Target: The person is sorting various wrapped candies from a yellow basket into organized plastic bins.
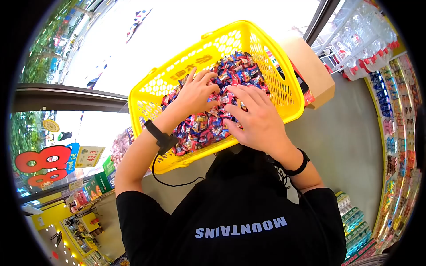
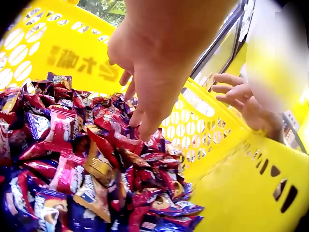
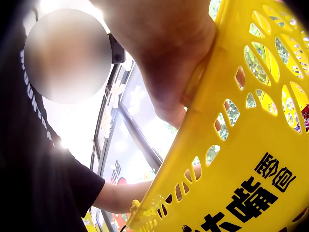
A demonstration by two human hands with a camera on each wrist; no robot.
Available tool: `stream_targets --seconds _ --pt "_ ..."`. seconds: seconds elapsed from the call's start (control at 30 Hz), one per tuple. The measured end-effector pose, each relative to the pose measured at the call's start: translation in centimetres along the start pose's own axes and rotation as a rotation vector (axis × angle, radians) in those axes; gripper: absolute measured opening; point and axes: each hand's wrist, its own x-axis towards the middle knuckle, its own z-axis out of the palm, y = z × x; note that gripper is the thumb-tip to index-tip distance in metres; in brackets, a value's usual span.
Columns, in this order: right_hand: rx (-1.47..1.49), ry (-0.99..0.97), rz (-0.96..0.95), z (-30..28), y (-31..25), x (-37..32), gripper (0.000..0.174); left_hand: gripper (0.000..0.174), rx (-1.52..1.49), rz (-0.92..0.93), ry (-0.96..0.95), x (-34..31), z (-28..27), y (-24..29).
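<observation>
A yellow plastic basket (image 1: 284, 57) with pierced walls holds a broad heap of small wrapped candies (image 1: 199, 128) in red, blue and gold. My left hand (image 1: 195, 94) reaches over the heap with its fingers spread and loosely bent. In the left wrist view, the fingertips of the left hand (image 2: 154, 87) come down right at the wrappers. The right hand (image 1: 257, 116) lies over the near side of the heap, fingers spread, its wrist above the basket's near rim. From the right wrist, the basket wall (image 3: 231, 159) hides most of this hand (image 3: 169, 96).
A cardboard box (image 1: 315, 75) stands beyond the basket's right side. Bottles with red caps (image 1: 368, 62) and a curved shelf of packaged goods (image 1: 397, 133) line the right. Price signs (image 1: 91, 157) stand at the left by a window frame (image 1: 66, 97).
</observation>
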Motion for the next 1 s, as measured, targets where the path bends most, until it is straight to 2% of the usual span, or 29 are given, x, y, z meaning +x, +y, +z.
stream_targets --seconds 0.13,0.3,0.37,0.43,0.57,0.67,0.73,0.9,1.0 --pt "0.006 -0.003 0.000 -0.2 -0.1 0.2 0.026 0.032 0.056 0.014 -0.084 0.1 -0.7 0.3" --pt "-0.001 0.018 0.001 0.0 0.0 0.4 0.024 0.030 0.173 0.028 -0.048 -0.5 2.7 -1.0" --pt "-0.010 0.009 0.003 0.0 -0.1 0.2 0.023 0.036 0.148 0.025 -0.117 -0.5 3.0 -1.1" --pt "-0.009 0.012 0.004 0.0 -0.2 0.2 0.023 0.038 0.102 -0.013 -0.150 -0.5 1.3 -0.4" --pt "0.019 0.021 0.007 0.3 -0.1 0.1 0.021 0.029 0.068 0.025 -0.179 -0.4 -0.1 -0.5" --pt "0.012 0.023 0.008 0.0 -0.3 0.0 0.021 0.025 0.006 0.017 -0.131 -0.6 -1.5 -0.4" --pt "-0.005 0.036 0.005 0.1 -0.2 -0.1 0.023 0.023 -0.028 0.023 -0.035 -0.9 -4.0 0.4" --pt "0.002 0.077 0.019 0.2 -0.7 0.0 0.025 0.021 -0.090 0.073 0.198 -3.7 -10.7 5.0" --pt "0.001 0.126 -0.046 0.5 -1.4 0.0 0.025 0.022 -0.041 0.067 0.264 -5.6 -11.4 7.5"
